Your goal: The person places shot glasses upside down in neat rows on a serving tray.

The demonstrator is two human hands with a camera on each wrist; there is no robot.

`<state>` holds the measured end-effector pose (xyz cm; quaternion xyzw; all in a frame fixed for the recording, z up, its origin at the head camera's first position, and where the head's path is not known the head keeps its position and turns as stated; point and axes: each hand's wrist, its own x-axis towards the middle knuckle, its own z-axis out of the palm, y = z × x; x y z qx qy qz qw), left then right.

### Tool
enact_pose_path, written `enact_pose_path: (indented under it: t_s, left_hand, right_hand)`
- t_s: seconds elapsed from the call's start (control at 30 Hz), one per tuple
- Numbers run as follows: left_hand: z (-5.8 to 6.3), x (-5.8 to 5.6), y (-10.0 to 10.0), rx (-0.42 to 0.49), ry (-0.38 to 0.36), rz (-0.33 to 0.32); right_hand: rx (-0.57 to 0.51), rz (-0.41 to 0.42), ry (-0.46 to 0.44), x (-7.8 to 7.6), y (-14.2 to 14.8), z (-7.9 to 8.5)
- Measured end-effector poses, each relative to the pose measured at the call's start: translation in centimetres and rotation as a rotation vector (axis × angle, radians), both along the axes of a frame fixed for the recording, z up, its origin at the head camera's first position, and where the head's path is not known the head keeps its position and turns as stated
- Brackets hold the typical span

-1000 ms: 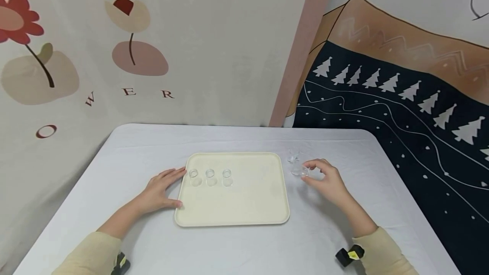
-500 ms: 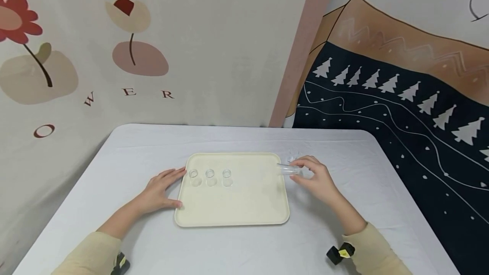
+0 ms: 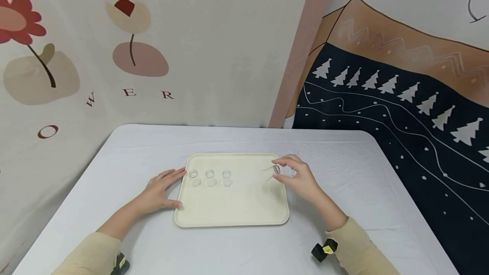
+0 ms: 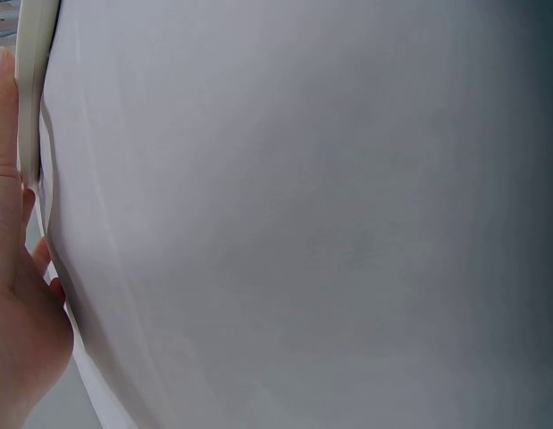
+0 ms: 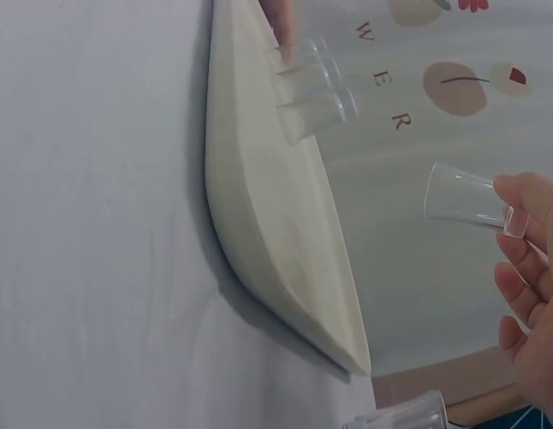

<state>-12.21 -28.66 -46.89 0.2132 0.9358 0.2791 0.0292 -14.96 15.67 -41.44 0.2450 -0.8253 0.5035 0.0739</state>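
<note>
My right hand (image 3: 299, 177) pinches a small clear shot glass (image 5: 464, 195) near its narrower end, above the tray's right edge. The glass is tipped over, its wide rim pointing left in the right wrist view. On the left part of the cream tray (image 3: 252, 207), three similar clear glasses (image 3: 227, 178) stand in a row; I cannot tell which end is up. My left hand (image 3: 158, 192) touches the tray's left edge, fingers and thumb spread. In the left wrist view, part of that hand (image 4: 21, 340) lies against the tray rim.
Another clear glass (image 5: 406, 413) shows at the bottom of the right wrist view; in the head view it is mostly hidden behind the right hand. A white cloth (image 3: 214, 249) covers the table. Printed hangings (image 3: 214, 54) close off the back and right.
My right hand has picked up a glass from beside the tray and brought it left, over the tray's right edge. The left hand and the three standing glasses have stayed put.
</note>
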Motion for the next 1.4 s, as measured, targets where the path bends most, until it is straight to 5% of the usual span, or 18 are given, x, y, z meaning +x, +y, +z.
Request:
enact_pose_path:
  t_s: [0.6,1.4]
  left_hand:
    - [0.0,-0.1,0.1,-0.008,0.005,0.002]
    - [0.1,0.0,0.1,0.002,0.003,-0.004]
  right_hand:
    - [-0.104,0.049,0.013,-0.9,-4.6,-1.6]
    - [-0.082,0.050,-0.109,-1.6,-7.8,-4.4]
